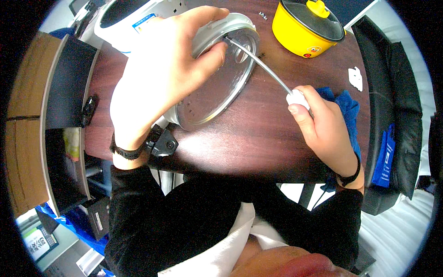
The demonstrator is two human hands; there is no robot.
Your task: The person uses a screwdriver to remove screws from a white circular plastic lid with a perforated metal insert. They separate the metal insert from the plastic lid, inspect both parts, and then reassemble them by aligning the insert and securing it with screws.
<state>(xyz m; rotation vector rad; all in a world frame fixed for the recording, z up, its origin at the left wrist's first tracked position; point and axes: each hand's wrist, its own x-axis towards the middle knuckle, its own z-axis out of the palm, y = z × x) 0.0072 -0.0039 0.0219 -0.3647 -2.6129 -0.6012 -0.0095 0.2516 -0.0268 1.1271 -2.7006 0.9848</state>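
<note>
A round white appliance part (212,94) with a shiny grey disc face stands tilted on the table. My left hand (168,62) grips its upper rim, fingers over the back and thumb near the disc's edge. In my right hand (323,122) is a screwdriver (265,65) with a white handle and a long metal shaft. Its shaft slants up and left, and the dark tip meets the disc near the rim, close beside my left thumb. Whether the tip sits in a screw or a slot is too small to tell.
Behind my left hand stands a white tub (115,39). A yellow pot (300,34) with a dark lid is at the back right. Small screws (263,16) lie near it. A white piece (355,78) and a blue cloth (348,104) are by the right edge.
</note>
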